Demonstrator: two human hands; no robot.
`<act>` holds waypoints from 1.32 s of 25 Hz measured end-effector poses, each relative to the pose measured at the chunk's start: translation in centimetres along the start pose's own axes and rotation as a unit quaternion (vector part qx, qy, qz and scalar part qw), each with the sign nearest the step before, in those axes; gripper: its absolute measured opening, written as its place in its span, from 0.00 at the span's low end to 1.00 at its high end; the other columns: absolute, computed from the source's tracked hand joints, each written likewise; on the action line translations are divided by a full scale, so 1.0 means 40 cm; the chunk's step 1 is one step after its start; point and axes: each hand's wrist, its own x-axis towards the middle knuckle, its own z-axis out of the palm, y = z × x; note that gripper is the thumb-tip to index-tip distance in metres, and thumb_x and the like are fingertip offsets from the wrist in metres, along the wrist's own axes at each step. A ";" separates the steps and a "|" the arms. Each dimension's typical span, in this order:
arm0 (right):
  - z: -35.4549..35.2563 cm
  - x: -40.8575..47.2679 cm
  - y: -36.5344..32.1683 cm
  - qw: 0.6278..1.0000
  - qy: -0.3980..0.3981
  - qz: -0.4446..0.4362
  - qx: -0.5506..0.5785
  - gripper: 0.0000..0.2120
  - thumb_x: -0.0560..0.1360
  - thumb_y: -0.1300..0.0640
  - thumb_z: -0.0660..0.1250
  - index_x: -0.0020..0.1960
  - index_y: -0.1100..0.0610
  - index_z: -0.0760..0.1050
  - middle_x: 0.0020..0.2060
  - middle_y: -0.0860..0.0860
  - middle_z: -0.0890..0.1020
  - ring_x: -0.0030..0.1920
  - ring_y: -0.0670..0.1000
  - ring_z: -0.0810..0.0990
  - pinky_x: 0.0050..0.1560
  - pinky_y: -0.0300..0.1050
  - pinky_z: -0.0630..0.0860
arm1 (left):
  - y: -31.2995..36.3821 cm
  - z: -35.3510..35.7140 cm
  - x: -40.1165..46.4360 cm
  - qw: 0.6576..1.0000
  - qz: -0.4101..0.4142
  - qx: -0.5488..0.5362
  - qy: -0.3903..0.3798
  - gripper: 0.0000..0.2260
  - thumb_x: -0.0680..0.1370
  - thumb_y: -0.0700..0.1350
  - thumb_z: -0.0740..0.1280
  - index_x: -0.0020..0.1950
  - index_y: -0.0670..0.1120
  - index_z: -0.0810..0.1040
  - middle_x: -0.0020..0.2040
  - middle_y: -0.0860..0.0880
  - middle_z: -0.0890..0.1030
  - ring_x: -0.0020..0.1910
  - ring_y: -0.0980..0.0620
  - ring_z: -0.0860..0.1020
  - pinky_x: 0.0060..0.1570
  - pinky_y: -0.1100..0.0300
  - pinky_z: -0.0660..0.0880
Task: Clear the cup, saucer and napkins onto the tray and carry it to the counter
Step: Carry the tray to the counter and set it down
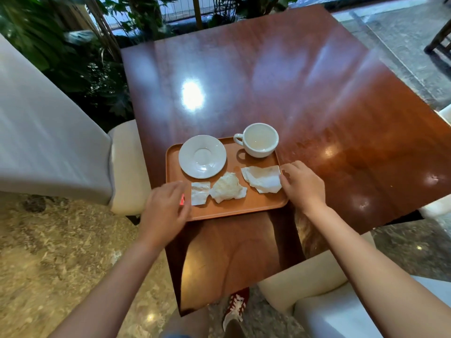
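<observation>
**tablerunner:** Glossy reddish wood tabletop (pixel 305 76) in a café corner, plants behind, cream chairs either side. Only one view to go on, from my head cam, so here's what it shows. The orange tray (pixel 246 206) sits near my edge of the tabletop. Saucer (pixel 202 156) is on it at the far left, cup (pixel 259 140) at the far right corner with just a film of liquid in the bottom, not on the saucer. Three bits of paper along the near side: a small flat napkin (pixel 200 193), a crumpled napkin (pixel 228 187) in the middle, and a stained napkin (pixel 262 179) on the right.

**mugs4days:** So clearing's done?

**tablerunner:** Looks that way to me, nothing loose left on the wood. What's left is the lift and the walk; no counter in view yet.

**mugs4days:** Hands on the tray already?

**tablerunner:** Kinda. My left hand (pixel 166 208) is over the near-left corner, fingers curled but blurry, so I can't tell if it's gripping. My right hand (pixel 301 184) rests loosely open at the right rim, fingertips touching the stained napkin, not clamped on anything. Tray is flat on the tabletop, not lifted.
</observation>
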 end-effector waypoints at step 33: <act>0.064 0.179 -0.001 0.959 -0.176 0.187 0.122 0.08 0.72 0.66 0.61 0.48 0.55 0.73 0.37 0.49 0.75 0.43 0.53 0.73 0.44 0.44 0.69 | -0.224 0.041 0.173 0.834 -0.354 -0.381 -0.183 0.10 0.73 0.30 0.65 0.45 0.45 0.72 0.41 0.46 0.77 0.40 0.51 0.77 0.35 0.60 0.74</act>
